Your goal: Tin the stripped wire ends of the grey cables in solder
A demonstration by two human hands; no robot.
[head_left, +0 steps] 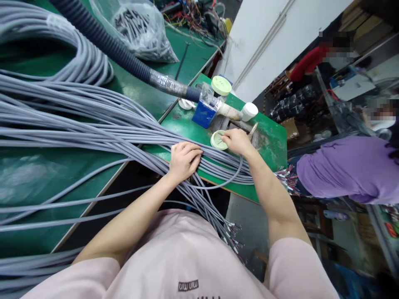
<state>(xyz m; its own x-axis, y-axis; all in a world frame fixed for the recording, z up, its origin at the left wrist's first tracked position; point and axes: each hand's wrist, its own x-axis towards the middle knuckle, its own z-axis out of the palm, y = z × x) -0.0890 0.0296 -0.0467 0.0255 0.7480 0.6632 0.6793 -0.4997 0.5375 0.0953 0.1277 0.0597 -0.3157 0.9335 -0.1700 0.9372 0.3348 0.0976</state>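
My left hand lies over a thick bundle of grey cables, its fingers curled together on them near the table's front edge. My right hand is closed in a pinch above a small pale green dish. Thin wire ends show between its fingertips and the inside of the dish. A single grey cable loops up from the bundle towards my right hand, and my wrist hides where it meets the fingers. Past my right forearm the bundle ends in stripped, coloured wires.
A dark ribbed hose crosses above the green table to a blue box. Nearby stand a white jar and a round yellow-green lid. A plastic bag of cable pieces lies behind. A person in purple is at the right.
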